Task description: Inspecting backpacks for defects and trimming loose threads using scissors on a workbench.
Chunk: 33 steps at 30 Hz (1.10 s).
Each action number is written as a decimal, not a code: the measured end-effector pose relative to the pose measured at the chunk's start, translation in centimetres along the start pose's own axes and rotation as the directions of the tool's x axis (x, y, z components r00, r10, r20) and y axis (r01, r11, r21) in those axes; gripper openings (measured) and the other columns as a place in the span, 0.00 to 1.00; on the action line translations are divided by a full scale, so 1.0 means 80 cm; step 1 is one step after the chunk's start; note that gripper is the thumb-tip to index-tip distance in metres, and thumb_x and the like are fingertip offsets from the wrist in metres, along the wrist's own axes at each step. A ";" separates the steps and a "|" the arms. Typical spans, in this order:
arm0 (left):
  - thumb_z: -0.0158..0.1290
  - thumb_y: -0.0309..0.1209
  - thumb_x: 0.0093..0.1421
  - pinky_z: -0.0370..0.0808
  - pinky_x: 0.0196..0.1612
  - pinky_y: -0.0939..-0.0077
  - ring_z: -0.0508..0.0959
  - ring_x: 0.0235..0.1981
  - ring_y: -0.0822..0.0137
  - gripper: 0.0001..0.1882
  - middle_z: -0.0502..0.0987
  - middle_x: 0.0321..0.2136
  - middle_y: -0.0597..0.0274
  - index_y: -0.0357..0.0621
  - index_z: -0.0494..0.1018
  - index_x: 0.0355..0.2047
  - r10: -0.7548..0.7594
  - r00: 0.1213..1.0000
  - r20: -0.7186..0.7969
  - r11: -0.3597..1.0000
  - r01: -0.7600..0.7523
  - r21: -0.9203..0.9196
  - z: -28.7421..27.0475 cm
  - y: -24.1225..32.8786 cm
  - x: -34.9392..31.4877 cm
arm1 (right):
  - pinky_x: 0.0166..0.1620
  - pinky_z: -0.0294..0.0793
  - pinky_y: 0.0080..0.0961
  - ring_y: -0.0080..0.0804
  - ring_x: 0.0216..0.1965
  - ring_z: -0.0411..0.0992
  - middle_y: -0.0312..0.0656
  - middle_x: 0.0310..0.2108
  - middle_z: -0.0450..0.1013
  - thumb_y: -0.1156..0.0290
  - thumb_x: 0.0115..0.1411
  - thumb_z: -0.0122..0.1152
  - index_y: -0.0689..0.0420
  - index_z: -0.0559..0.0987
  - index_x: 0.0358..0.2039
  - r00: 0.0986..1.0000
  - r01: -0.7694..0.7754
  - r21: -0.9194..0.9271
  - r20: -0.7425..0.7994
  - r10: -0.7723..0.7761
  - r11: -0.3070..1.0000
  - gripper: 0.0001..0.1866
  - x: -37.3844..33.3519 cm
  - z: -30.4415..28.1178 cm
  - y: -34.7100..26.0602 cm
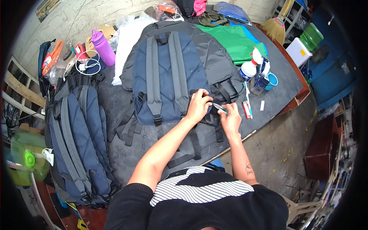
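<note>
A navy backpack [153, 71] with grey shoulder straps lies on the table, its strap side up. At its lower right edge my left hand [197, 106] is closed, fingers pinched on the side of the bag; what exactly they grip is too small to make out. My right hand [230, 122] is closed around small snips [218, 107] with teal handles. The blades point left, close to my left fingertips. Black webbing straps hang around the bag's lower edge. Beneath this backpack lies a larger dark grey bag [214, 57].
More navy backpacks [73, 134] are piled at left. A purple bottle [102, 48] stands behind them. Right of my hands are a spray bottle [249, 69], a blue cup [271, 81] and a toothpaste tube [246, 109]. Green fabric [230, 40] lies farther back. A green-bladed fan [28, 157] is at far left.
</note>
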<state>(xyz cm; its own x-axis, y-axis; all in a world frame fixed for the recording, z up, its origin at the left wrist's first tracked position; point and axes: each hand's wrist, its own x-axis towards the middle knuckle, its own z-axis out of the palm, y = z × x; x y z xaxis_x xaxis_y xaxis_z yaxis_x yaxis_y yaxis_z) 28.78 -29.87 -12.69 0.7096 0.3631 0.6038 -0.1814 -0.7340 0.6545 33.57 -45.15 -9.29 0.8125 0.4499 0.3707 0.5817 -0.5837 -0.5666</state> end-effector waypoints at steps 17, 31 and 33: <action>0.48 0.19 0.51 0.67 0.48 0.62 0.70 0.45 0.49 0.08 0.68 0.42 0.48 0.36 0.68 0.34 0.022 0.991 -0.135 0.998 -0.031 -0.063 -0.022 0.031 -0.008 | 0.36 0.70 0.38 0.47 0.35 0.71 0.45 0.34 0.68 0.72 0.52 0.60 0.56 0.74 0.36 0.990 0.088 0.040 -0.115 -0.083 0.995 0.09 0.009 0.011 -0.005; 0.51 0.23 0.45 0.71 0.44 0.76 0.75 0.40 0.69 0.21 0.76 0.39 0.57 0.39 0.73 0.42 -0.519 0.798 -0.307 0.850 0.520 -0.084 -0.280 -0.016 -0.076 | 0.36 0.71 0.34 0.35 0.32 0.70 0.44 0.32 0.64 0.70 0.44 0.68 0.56 0.65 0.40 0.956 0.066 0.316 0.251 -0.150 0.946 0.24 0.020 0.062 -0.078; 0.48 0.18 0.46 0.69 0.45 0.79 0.74 0.40 0.71 0.19 0.75 0.39 0.61 0.36 0.74 0.41 -0.405 0.772 -0.490 0.907 0.406 -0.110 -0.336 -0.018 -0.055 | 0.36 0.69 0.27 0.27 0.33 0.64 0.38 0.34 0.64 0.71 0.47 0.64 0.58 0.66 0.38 0.996 0.089 0.577 -0.077 -0.054 0.812 0.20 0.071 0.055 -0.041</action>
<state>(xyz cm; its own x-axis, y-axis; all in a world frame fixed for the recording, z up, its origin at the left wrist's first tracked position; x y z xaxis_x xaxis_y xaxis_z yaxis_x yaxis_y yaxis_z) 7.60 -15.00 -4.05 0.2880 0.8587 0.4239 0.0492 -0.4553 0.8890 36.09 -37.74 -8.57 0.7802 0.4274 0.4567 0.5226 -0.0442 -0.8515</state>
